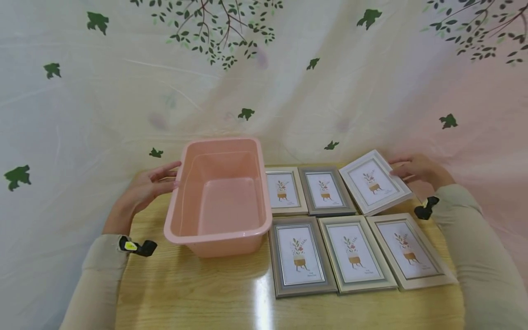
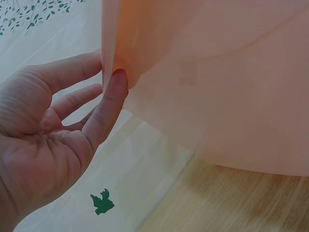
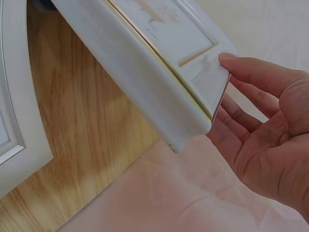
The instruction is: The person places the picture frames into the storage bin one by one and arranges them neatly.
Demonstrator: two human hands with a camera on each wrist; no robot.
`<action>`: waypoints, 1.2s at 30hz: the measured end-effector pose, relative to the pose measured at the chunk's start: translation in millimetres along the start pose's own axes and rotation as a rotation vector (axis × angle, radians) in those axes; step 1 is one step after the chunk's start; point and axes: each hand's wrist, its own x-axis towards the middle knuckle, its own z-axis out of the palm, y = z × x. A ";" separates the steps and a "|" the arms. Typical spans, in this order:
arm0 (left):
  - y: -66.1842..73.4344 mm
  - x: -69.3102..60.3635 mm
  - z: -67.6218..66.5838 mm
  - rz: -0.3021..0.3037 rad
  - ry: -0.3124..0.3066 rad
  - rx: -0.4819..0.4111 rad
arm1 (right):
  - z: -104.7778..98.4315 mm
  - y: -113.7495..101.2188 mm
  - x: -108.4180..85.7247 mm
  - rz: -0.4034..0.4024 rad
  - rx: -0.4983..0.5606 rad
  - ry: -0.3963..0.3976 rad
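Observation:
On the left of the table stands a pink plastic basin point(image 1: 231, 206), its inside bare. My left hand point(image 1: 142, 190) is at its left rim; up close, the thumb point(image 2: 113, 96) lies under the lip and the index finger meets its outer edge, pinching it. At the back right, my right hand point(image 1: 420, 169) holds a white picture frame point(image 1: 373, 183) by its right edge. The thumb is on its face and the other fingers are behind it. The frame is tilted, its right side raised off the table point(image 3: 96, 125). Its print shows a potted plant.
Beside the basin lie more picture frames: a cream one point(image 1: 302, 201) and a grey one point(image 1: 332, 208) at the back, then a brownish point(image 1: 305, 291), a pale green-grey point(image 1: 367, 284) and a beige one point(image 1: 429, 279) in front. A patterned cloth point(image 1: 288, 91) hangs behind.

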 end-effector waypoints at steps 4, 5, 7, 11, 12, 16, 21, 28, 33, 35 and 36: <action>0.4 -0.3 0.1 -0.001 -0.003 0.002 | -0.7 -7.4 -1.0 0.016 -0.001 0.015; 0.7 -0.5 0.3 -0.003 -0.003 0.006 | -0.9 -9.3 -1.1 0.015 -0.001 0.017; 0.8 -0.9 0.1 -0.007 -0.002 0.012 | -1.0 -14.3 -1.6 0.011 0.009 0.021; 1.2 -1.0 -0.1 -0.014 0.009 0.020 | 0.1 -24.2 -1.4 0.016 -0.003 0.055; 1.3 -0.9 -0.2 -0.016 0.011 0.023 | 0.5 -26.5 -1.3 0.023 -0.001 0.068; 1.3 0.2 -0.4 -0.025 0.014 0.030 | 1.3 -33.5 -1.9 0.047 -0.004 0.106; -0.2 0.3 -0.4 -0.037 0.015 0.024 | 0.3 -39.5 -6.5 0.061 0.016 0.153; -1.8 -0.3 -0.8 -0.025 0.015 0.020 | 0.7 -49.1 -16.5 0.027 0.065 0.227; -1.4 -0.3 -0.9 -0.020 -0.010 0.011 | 6.4 -56.4 -22.8 0.034 0.110 0.284; -0.9 -0.1 -0.8 -0.026 -0.013 0.004 | 9.9 -59.0 -25.1 0.037 0.134 0.307; -0.7 -0.1 -0.9 -0.030 -0.014 0.003 | 12.1 -60.5 -25.9 0.038 0.151 0.322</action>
